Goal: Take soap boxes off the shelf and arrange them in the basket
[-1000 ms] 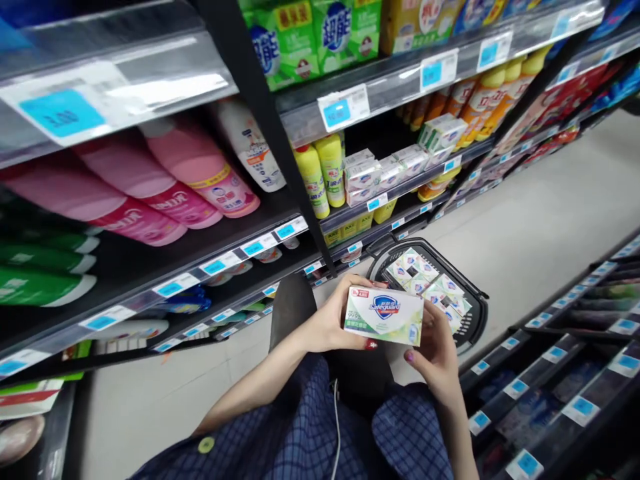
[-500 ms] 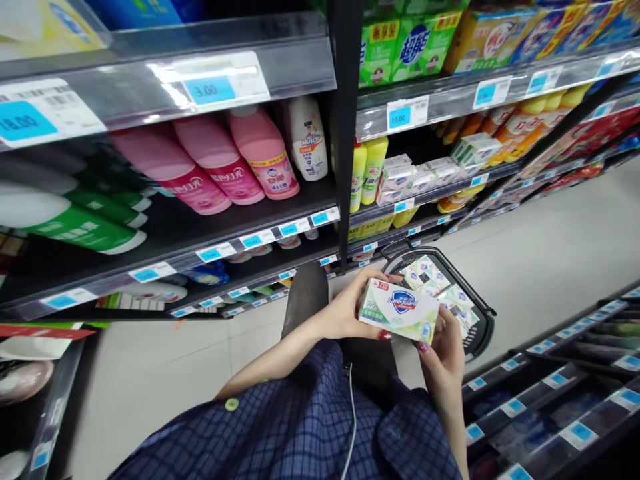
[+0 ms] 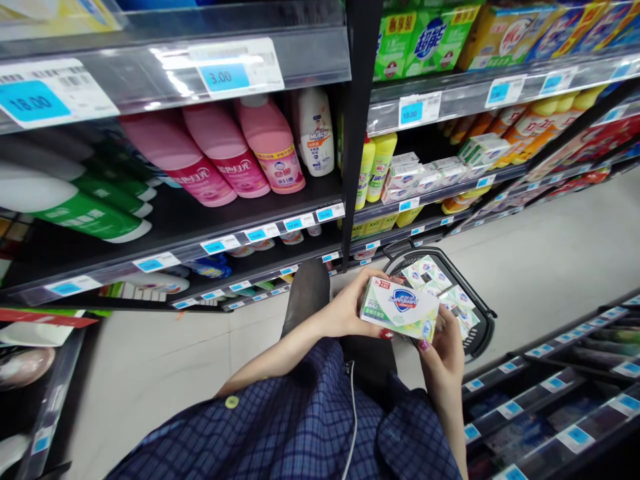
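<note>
Between my two hands is a white and green Safeguard soap box (image 3: pixel 399 310), its printed front tilted up towards me. My left hand (image 3: pixel 353 310) is closed around its left end, thumb along the lower edge and fingers behind. At the right end my right hand (image 3: pixel 446 343) grips the lower corner, its thumb in front and the other fingers partly hidden. Beyond the box, on the floor, stands a black shopping basket (image 3: pixel 487 337). Several similar soap boxes (image 3: pixel 457 299) lie inside it, partly covered by my hands and the held box.
Shelves to the left hold pink bottles (image 3: pixel 277 153) and green-and-white bottles (image 3: pixel 100 213). More soap boxes (image 3: pixel 403 179) sit on the shelf ahead, beside yellow bottles (image 3: pixel 381 167). Low shelving (image 3: pixel 545 387) runs along the right. Pale floor (image 3: pixel 555 267) shows between the shelves.
The view has shifted slightly, so the shelves appear a little further right and higher. Both hands keep hold of the soap box in nearly the same position.
</note>
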`<state>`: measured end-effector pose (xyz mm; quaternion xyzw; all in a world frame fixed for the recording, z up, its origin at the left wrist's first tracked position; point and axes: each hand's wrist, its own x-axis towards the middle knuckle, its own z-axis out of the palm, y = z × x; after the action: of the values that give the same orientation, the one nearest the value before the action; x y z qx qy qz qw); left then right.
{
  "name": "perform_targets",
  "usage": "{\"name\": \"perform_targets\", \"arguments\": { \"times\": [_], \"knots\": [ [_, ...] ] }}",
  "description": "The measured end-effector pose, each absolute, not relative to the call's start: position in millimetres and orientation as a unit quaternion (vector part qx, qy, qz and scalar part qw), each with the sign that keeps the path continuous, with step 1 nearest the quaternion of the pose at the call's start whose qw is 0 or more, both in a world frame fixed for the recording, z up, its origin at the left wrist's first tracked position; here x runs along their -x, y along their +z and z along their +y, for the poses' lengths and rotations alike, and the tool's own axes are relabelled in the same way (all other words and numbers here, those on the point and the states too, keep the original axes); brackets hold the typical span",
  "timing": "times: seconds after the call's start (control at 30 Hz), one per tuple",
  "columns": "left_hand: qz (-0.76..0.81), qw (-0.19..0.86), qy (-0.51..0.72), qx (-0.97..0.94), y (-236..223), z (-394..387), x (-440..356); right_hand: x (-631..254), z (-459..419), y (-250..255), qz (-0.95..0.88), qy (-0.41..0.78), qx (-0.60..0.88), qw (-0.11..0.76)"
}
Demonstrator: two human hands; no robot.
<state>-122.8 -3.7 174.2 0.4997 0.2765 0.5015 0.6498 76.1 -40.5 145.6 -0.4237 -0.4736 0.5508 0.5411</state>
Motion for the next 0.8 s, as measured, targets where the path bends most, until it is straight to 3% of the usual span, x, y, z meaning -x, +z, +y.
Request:
{"name": "perform_targets", "arguments": {
  "times": [0.13,0.27,0.53,0.8],
  "knots": [
    [0.296,0.610,0.534,-0.505,172,-8,117,-73,-36,138,-0.433,0.580,0.426,0.542],
    [0.358,0.506,0.567,-0.542,170,-15,110,-58,-28,132,-0.310,0.689,0.389,0.527],
    [0.413,0.296,0.494,-0.705,175,-16,110,-33,-31,119,-0.107,0.766,0.439,0.457],
    [0.428,0.296,0.483,-0.705,176,-17,109,-35,-26,122,-0.112,0.772,0.437,0.448]
  ]
}}
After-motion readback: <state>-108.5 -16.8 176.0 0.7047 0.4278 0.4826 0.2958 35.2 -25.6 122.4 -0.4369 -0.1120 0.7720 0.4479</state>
